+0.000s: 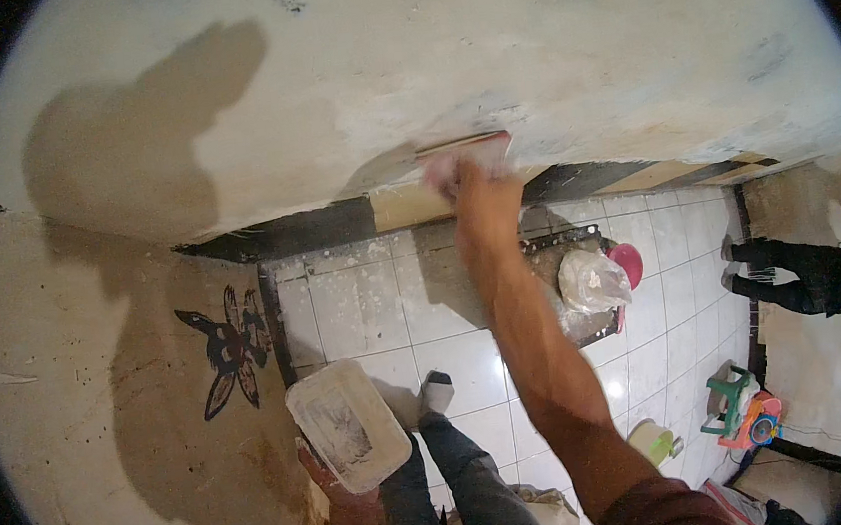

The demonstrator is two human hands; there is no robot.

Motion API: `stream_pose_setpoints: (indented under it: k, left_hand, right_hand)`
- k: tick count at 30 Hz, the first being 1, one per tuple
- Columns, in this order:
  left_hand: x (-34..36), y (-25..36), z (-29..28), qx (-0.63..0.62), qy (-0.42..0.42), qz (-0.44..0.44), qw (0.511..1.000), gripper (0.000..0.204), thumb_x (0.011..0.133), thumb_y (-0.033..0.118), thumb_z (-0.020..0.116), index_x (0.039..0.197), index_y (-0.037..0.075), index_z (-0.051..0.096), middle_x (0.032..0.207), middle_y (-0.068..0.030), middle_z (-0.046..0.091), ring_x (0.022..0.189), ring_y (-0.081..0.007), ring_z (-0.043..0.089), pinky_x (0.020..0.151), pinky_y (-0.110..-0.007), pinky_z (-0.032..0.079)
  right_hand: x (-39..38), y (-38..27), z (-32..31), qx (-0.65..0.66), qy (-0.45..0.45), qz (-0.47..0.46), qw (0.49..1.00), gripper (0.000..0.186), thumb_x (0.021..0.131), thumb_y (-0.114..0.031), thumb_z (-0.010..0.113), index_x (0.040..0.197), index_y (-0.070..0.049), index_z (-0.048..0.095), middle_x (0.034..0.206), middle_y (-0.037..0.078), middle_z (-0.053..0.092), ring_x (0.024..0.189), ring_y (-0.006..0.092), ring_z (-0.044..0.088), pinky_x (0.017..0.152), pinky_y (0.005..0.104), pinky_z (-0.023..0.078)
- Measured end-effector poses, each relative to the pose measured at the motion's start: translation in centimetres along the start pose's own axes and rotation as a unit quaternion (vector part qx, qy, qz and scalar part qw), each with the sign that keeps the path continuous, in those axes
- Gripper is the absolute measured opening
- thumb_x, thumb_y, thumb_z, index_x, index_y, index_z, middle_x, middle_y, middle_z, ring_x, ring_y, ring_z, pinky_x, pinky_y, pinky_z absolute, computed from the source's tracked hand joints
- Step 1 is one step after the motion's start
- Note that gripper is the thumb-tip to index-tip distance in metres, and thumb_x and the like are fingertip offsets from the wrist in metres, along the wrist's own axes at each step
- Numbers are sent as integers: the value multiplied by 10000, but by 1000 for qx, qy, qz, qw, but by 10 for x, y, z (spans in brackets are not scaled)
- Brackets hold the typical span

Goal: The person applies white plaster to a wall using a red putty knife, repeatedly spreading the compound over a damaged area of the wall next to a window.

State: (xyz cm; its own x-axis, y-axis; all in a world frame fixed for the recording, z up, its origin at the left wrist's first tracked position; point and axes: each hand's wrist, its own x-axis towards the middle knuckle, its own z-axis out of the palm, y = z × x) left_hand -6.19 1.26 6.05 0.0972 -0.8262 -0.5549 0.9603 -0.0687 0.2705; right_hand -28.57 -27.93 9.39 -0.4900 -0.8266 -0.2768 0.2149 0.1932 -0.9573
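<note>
Blade: one flat, reddish spreading blade [492, 144] with a thin pale edge lies against the broad, off-white, smeared wall [603, 57], just above its lower tile band.
Right hand: the bare right hand [461, 174] is clamped on the blade from below; motion blur hides the exact placing of the fingers.
Tub: one off-white, rectangular tub with rounded corners [388, 443], pale residue inside, is tilted well below and to the left of the blade.
Left hand: the bare left hand [323, 476] grips the tub at its lower left edge; the fingers beneath it are hidden.
Tile band: one strip of black and cream tiles [288, 234] runs along the wall's foot.
Flower: one dark painted flower [233, 344] marks the left-hand brownish wall [84, 422].
Floor: white, square, spattered tiles [465, 369] carry one crumpled translucent plastic bag [592, 282], with one round pink object [627, 262] just beside it.
Far right: one green plastic stool [721, 406] stands beside one orange object with a blue ring [761, 423]; one yellow-green round container [649, 439] sits nearer.
Other person: one, in dark clothing [791, 270], at the right rim.
</note>
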Motion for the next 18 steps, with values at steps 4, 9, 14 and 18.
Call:
stream_pose_setpoints:
  k: [4, 9, 14, 18]
  left_hand:
    - [0, -1, -16, -10, -17, -5, 1000, 683, 918, 547, 539, 1457, 165, 366, 1421, -96, 461, 1272, -334, 471, 1057, -562, 404]
    - [6, -21, -2, 11, 2, -4, 1000, 748, 899, 591, 537, 1485, 180, 319, 1465, -108, 413, 1300, -362, 447, 1049, -579, 413]
    - [6, -18, -60, 99, -54, 22, 993, 664, 936, 597, 482, 1449, 186, 387, 1439, -60, 451, 1277, -298, 471, 1055, -534, 417]
    - [9, -24, -5, -9, 23, -20, 999, 733, 889, 590, 548, 1467, 186, 350, 1444, -97, 436, 1291, -359, 456, 1043, -576, 423]
  right_hand:
    - [-33, 29, -30, 152, -3, 15, 988, 332, 864, 61, 468, 1185, 123, 530, 1101, 178, 634, 900, 262, 661, 744, 346, 566]
    - [57, 21, -3, -121, 109, -10, 987, 243, 806, -129, 683, 842, 110, 658, 809, 203, 690, 776, 294, 673, 689, 424, 509]
    - [-48, 8, 23, 13, 3, -138, 990, 216, 844, -114, 583, 852, 88, 658, 813, 162, 697, 776, 226, 675, 705, 368, 509]
    - [-60, 55, -29, 89, -11, -57, 994, 186, 865, -28, 515, 953, 75, 642, 886, 125, 686, 777, 173, 658, 681, 318, 514]
